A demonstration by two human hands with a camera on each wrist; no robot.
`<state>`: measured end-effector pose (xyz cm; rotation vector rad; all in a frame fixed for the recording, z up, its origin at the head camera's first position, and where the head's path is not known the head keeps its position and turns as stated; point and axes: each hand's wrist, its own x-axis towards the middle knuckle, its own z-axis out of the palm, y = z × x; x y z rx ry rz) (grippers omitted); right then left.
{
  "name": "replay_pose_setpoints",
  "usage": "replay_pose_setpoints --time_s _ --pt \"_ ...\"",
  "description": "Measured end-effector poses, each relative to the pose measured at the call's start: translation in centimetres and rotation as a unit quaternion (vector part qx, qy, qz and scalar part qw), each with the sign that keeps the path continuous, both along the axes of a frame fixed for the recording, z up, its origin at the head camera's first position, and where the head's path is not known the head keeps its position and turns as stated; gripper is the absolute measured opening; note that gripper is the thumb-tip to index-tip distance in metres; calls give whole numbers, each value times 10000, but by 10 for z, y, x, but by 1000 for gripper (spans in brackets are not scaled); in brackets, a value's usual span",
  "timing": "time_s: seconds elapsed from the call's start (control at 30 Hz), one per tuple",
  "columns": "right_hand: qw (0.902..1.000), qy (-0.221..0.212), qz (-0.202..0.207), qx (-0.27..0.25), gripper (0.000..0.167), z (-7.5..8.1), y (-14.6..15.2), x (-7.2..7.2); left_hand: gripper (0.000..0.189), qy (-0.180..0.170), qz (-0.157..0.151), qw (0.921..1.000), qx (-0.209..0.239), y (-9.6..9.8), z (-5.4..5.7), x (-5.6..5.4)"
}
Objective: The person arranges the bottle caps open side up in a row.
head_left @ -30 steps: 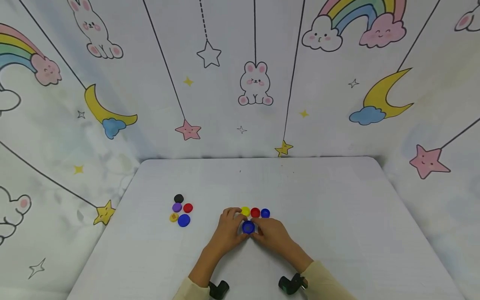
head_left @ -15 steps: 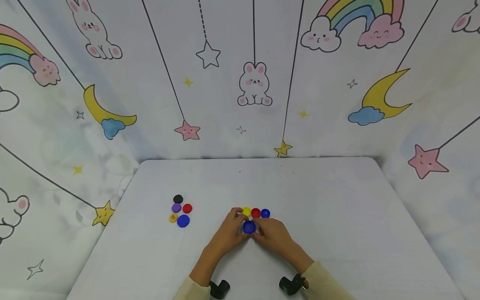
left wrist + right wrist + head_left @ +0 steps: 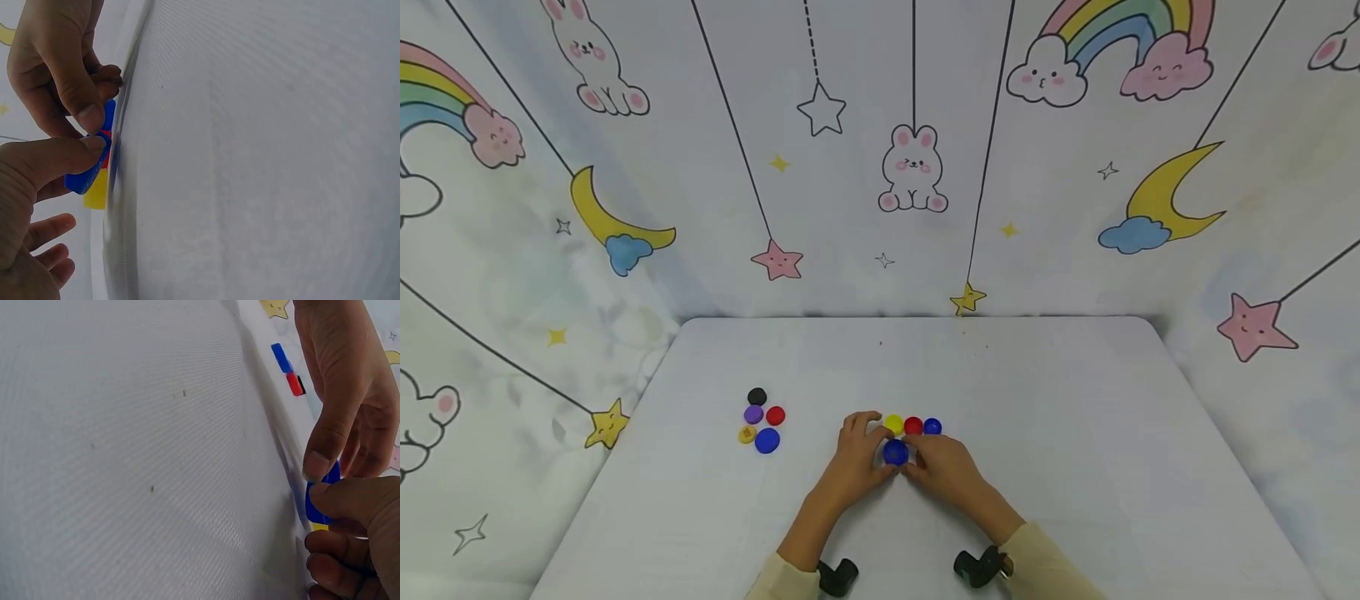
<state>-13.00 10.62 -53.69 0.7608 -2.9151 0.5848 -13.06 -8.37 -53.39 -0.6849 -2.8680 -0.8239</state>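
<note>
In the head view, a blue bottle cap (image 3: 895,452) is pinched between both hands near the middle of the white table. My left hand (image 3: 857,458) holds its left side with thumb and index finger, the other fingers spread loosely. From the right, my right hand (image 3: 945,468) grips it too, thumb at the near edge. The left wrist view shows the blue cap (image 3: 84,181) tilted, close over the table, both thumbs against it. Right behind it is a row of caps: yellow (image 3: 893,424), red (image 3: 913,426) and a smaller blue one (image 3: 932,426).
Left of the hands lies a cluster of caps: black (image 3: 757,397), purple (image 3: 753,414), red (image 3: 776,415), yellow-orange (image 3: 747,434) and blue (image 3: 767,440). The white table (image 3: 1037,400) ends at a patterned backdrop (image 3: 850,200) behind and at the sides.
The held blue cap has tilted between the fingers; its ringed, hollow look has given way to a fuller blue face. Both hands stay almost in place, and the other caps lie as before.
</note>
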Motion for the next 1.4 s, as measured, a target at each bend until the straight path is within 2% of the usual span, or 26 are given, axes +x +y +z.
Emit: replay_pose_setpoints --time_s 0.17,0.33,0.43,0.57,0.7,0.97,1.07,1.23,1.3,1.4 --pt "9998 -166 36 -71 32 0 -1 -1 40 139 72 9998 -143 -2 -4 -1" --pt "9997 -193 -1 -161 33 2 0 1 44 79 91 9998 -131 -3 -3 0" --pt "9993 21 -73 -377 32 1 1 3 54 95 103 9998 -121 -3 -4 0" --pt "9946 480 -277 -880 31 -3 3 8 65 351 233 9988 -257 -4 -5 0" --pt "9885 678 -413 -1285 26 -7 4 12 58 528 479 9971 -252 -7 -5 -1" --pt "9865 268 -124 -1612 15 -7 -1 16 40 541 1054 9929 -94 -22 -8 -4" --pt "9853 209 -52 -1694 15 -4 -1 18 37 431 1484 9877 -229 -33 -7 -4" --pt "9853 210 -70 -1694 14 -3 0 20 37 607 2253 9694 -758 -53 -4 -7" --pt "9853 235 -95 -1690 14 -4 0 21 37 696 2433 9636 -864 -60 -3 -8" --pt "9846 301 -90 -1722 14 -4 2 22 38 585 2636 9574 -1028 -66 -1 -7"
